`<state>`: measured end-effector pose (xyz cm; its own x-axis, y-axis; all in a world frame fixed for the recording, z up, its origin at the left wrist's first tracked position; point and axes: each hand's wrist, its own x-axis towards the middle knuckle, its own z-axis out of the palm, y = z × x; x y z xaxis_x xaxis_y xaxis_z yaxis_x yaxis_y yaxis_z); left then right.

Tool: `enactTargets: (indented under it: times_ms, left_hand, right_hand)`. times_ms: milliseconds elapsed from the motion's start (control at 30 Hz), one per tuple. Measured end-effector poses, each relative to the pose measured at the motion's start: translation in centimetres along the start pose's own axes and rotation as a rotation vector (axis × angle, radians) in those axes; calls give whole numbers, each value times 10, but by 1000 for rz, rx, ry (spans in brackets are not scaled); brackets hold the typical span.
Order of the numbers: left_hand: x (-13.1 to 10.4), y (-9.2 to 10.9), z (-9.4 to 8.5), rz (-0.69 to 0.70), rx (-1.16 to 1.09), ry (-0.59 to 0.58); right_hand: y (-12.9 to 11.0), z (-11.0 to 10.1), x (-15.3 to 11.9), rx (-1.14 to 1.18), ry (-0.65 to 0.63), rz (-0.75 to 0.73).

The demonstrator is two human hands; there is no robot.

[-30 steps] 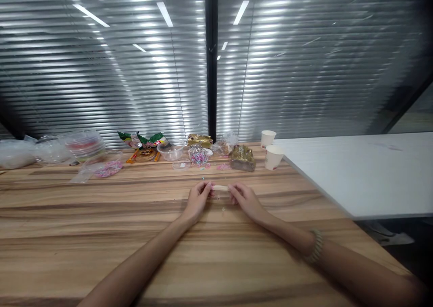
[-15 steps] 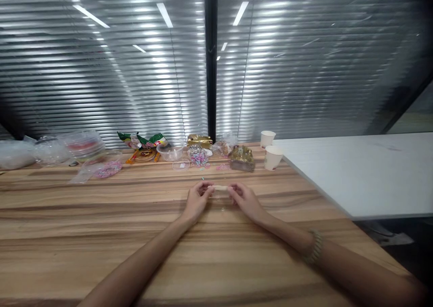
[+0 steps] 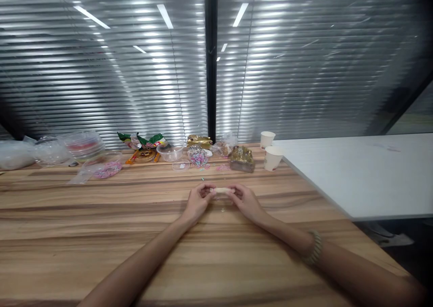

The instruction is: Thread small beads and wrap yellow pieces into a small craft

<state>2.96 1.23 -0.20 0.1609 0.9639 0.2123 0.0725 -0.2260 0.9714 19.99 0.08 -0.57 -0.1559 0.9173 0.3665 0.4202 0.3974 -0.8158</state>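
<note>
Wood-grain tabletop (image 3: 169,262), blinds (image 3: 152,72) behind; one pale strip (image 3: 223,190).
Spanned my left hand (image 3: 197,204) and right hand (image 3: 249,204), fingers pinching near both ends, right end more exposed than before.

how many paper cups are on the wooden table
2. One paper cup stands at the table's far right, near the white surface; the other cup is just behind it.

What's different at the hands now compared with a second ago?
The right hand has shifted its fingers slightly on the small pale strip, baring more of its right end. Neither it nor the left hand let go. The nearer white paper cup stayed put.
</note>
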Motion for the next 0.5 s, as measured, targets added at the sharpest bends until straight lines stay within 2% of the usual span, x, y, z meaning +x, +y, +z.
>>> enactTargets:
  times_ms: [367,500]
  left_hand:
    - [1,0,1,-33,15,9]
    - [0,1,1,1,29,13]
  right_hand:
    - [-7,-2,-2,-10,-11,-7]
    - [-8,-2,-1,30,-16,8]
